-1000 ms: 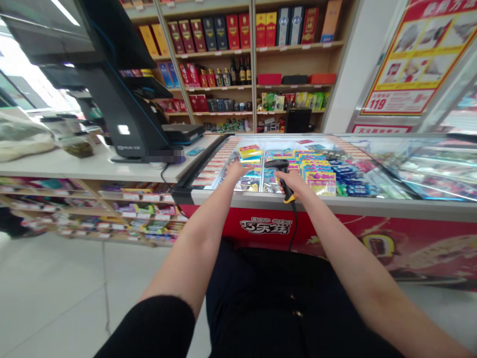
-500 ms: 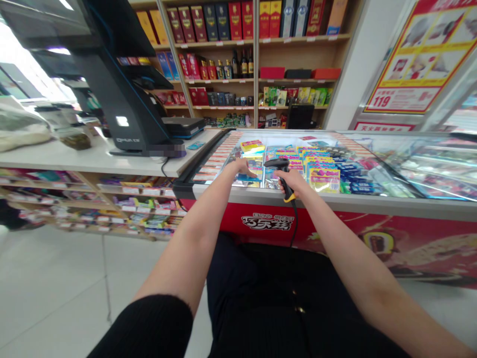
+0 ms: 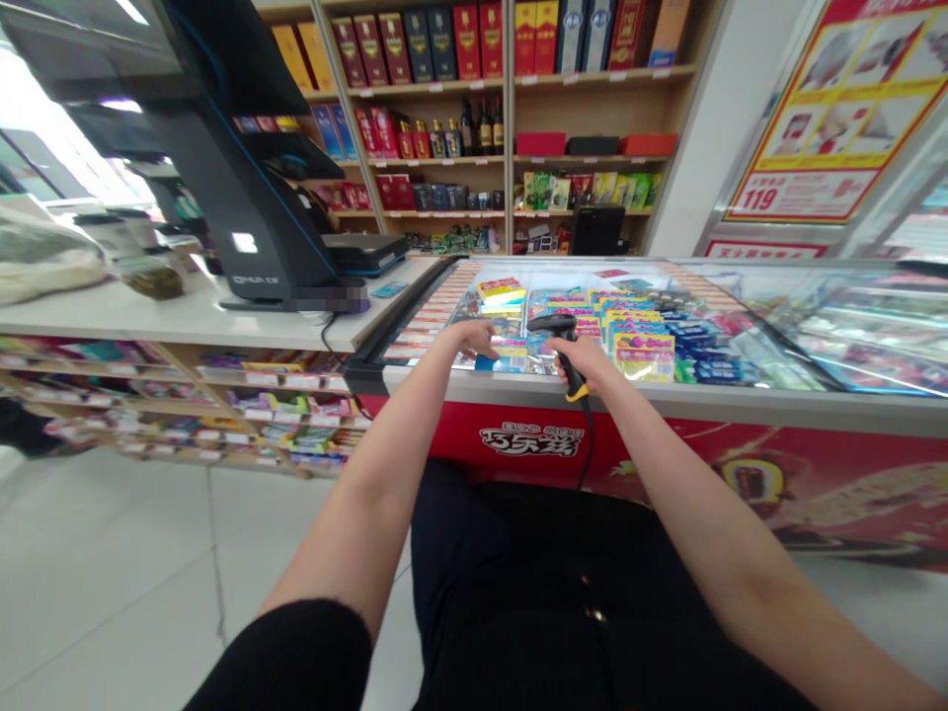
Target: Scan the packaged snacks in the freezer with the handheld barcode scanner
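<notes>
My left hand point(image 3: 475, 339) hovers low over the front left of the glass-topped freezer point(image 3: 415, 380). Its fingers are bent downward and look apart, close to a blue and yellow packet point(image 3: 511, 353); whether they touch it is hard to see. In my right hand point(image 3: 582, 361) is a black and yellow barcode scanner point(image 3: 569, 360), gripped by its handle, its head pointing left above the freezer. A dark cable point(image 3: 586, 449) hangs from the scanner. Beyond my left hand lies a stack of yellow packets point(image 3: 502, 290).
Rows of colourful packets point(image 3: 643, 357) fill the freezer to the right. A black checkout terminal point(image 3: 256, 197) stands on the white counter point(image 3: 296, 321) at left. Shelves point(image 3: 434, 89) with boxes and bottles rise behind. Small goods line the rack point(image 3: 274, 410) under the counter.
My left hand has drawn back slightly to the left and its fingers are more bent, showing more of the blue and yellow packet. My right hand with the barcode scanner has hardly moved.
</notes>
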Demonstrator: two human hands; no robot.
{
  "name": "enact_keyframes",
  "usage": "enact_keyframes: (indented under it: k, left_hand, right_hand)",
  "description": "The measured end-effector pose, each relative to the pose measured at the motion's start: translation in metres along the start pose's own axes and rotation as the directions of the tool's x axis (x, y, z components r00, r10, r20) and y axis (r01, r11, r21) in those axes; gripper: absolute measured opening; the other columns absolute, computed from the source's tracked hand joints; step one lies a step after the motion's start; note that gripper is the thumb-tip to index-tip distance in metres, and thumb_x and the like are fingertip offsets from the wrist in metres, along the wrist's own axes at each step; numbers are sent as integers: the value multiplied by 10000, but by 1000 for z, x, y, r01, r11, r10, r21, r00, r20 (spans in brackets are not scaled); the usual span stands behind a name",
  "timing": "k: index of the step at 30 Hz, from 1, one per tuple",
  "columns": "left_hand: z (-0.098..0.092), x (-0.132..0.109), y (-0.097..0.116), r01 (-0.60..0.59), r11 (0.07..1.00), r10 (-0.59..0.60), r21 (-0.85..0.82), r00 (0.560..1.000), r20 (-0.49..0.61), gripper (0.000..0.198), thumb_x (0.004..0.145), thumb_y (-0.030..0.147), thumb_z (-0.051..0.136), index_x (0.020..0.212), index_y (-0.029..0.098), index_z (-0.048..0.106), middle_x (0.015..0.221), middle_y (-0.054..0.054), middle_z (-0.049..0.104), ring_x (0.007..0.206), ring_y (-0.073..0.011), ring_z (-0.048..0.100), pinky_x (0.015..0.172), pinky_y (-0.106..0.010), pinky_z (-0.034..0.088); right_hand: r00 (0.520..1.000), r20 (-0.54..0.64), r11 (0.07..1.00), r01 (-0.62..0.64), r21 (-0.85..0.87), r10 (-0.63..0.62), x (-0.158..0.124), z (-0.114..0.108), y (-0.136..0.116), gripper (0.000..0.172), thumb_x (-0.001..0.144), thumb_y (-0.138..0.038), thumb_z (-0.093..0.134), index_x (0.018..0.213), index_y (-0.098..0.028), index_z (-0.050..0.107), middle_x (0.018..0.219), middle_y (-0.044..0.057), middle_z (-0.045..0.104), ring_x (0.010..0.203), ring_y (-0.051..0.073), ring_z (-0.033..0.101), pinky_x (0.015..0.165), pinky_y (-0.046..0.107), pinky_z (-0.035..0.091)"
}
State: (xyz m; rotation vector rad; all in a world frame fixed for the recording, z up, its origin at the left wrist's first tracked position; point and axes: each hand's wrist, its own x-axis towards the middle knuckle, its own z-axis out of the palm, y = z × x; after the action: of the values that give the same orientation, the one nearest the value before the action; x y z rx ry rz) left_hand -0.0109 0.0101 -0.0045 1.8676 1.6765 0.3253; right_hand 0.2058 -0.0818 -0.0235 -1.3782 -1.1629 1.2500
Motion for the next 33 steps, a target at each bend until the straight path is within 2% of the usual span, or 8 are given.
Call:
enact_keyframes:
  k: [4,9,12,18,33]
  left_hand:
    - [-4,-1,-9,56,974,-52,-219,998,24,592,584,125,872,1118,207,628,808,-5,683,779,-191,703,730,-293,588]
    - [-2,2,-9,-19,858,-86,-513,980,-181,503,553,128,900,972,184,627,740,6,674,804,-203,716,776,-318,592]
    - [1,4,-4,-81,792,-98,-605,962,-257,422,545,62,875,843,160,593,703,12,654,818,-206,716,796,-335,588]
    - [1,6,3,-145,769,-130,-622,918,-375,373,586,-3,786,812,161,538,732,32,632,858,-200,715,791,-319,588]
    - [2,13,6,-190,756,-108,-626,907,-406,385,595,13,789,805,171,507,705,52,595,801,-178,703,782,-330,591]
  right_hand:
    - [1000,-5,1000,6,1,-6,-2,-1,-3,213,927,-206,618,738,-178,526,484,-30,542,365,100,484,339,213,403]
    - [1000,-5,1000,11,12,-11,-4,-2,-7,213,922,-204,619,733,-182,522,472,-32,534,362,101,471,343,216,404]
    - [1000,-11,1000,13,12,-13,-6,-4,-9,216,908,-214,639,728,-183,523,478,-31,535,362,102,475,345,216,405]
    - [1000,0,1000,23,-13,-23,-10,-5,-11,238,883,-217,675,711,-188,514,476,-34,532,348,92,465,345,205,388]
    - [1000,16,999,14,-50,-13,-13,-8,-11,238,894,-200,637,691,-183,514,471,-25,530,349,102,471,341,218,403]
